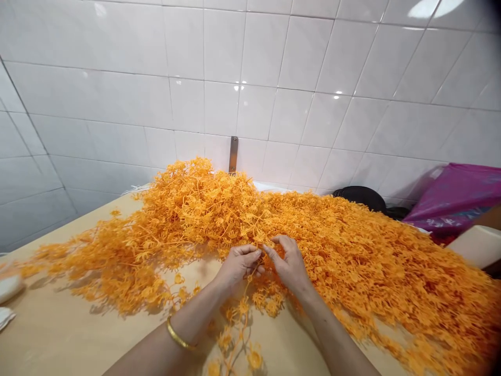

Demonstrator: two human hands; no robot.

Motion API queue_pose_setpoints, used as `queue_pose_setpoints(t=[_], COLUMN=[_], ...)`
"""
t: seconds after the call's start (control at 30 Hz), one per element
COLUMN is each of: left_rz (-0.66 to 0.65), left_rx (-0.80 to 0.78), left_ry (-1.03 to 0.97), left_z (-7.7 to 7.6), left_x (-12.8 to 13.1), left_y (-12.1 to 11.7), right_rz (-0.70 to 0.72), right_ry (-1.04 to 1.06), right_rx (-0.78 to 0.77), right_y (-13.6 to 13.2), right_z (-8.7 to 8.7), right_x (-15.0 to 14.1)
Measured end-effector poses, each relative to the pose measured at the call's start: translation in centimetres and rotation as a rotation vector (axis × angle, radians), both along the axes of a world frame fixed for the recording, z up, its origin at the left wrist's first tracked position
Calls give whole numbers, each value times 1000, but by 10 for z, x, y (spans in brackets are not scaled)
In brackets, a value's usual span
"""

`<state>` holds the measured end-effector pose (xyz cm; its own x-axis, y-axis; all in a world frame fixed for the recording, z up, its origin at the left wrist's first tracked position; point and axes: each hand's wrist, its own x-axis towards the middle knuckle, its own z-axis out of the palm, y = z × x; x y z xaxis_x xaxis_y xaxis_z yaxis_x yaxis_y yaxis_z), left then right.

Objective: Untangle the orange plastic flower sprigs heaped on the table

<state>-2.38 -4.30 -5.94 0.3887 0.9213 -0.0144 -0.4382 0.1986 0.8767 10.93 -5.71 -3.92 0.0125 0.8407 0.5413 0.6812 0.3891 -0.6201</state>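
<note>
Left hand: my left hand (238, 263) is closed, thumb and fingertips pinching a thin stem of the orange sprigs (203, 209); a gold bangle (179, 334) sits on that wrist.

Right hand: my right hand (288, 263) is gripping too, its fingers curled down just beside my left hand, apparently on the same stem.

Grip: the hands are probably this close so that I can control one stem within the tangle.

Loose strand: a thin strand (245, 318) hangs from my hands toward 6 o'clock and lies on the desk (66, 334).

Heap: the sprigs lie right under my hands, rising at 11 o'clock and spreading toward 9 and 3 o'clock, spread thin enough for me to reach stems.

Desk edge: a white cloth (10, 287) lies at 9 o'clock.

Wall: white tiles (274, 104) stand behind the desk from 10 to 2 o'clock, probably stopping sprigs from sliding off, with a metal strip (234, 154) at 12 o'clock.

Far right: a black object (362, 198) sits at 1 o'clock, and a magenta plastic bag (457, 196) at 2 o'clock.
</note>
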Motion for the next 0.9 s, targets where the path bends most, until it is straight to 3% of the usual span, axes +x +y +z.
queue_pose_setpoints(t=[0.27,0.4,0.57,0.7,0.9], left_rz=[14,33,35,52,58], left_rx=[61,116,114,118,175], left_ry=[188,210,202,258,310], left_z=[3,8,4,-1,-2], left_x=[5,5,8,10,12], left_y=[-9,-13,-12,-13,-13], right_rz=[111,171,237,172,-59], right_ry=[347,467,618,603,372], right_rx=[-92,-137,-142,-97,-25], right_y=[1,2,1,-2,-5], right_z=[1,-3,-5,-6,-7], right_x=[4,2,-1,-1,3])
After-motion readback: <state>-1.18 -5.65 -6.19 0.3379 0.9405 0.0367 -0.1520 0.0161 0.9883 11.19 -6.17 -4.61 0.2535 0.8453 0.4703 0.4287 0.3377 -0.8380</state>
